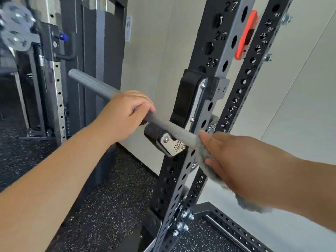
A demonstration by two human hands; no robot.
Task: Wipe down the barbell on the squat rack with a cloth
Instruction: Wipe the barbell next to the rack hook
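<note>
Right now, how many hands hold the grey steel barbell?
2. The left hand grips the bare grey steel barbell left of the black hook; the right hand grips it through a fluffy grey cloth, right of the hook.

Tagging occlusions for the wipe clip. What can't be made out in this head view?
- Head view: barbell past the cloth, hidden by the right hand; a stretch also under the left hand.
- Head view: cloth, mostly covered by the right hand.
- Head view: J-hook logo, too small to read.
- Head view: rear upright numbers, blurred.
</note>
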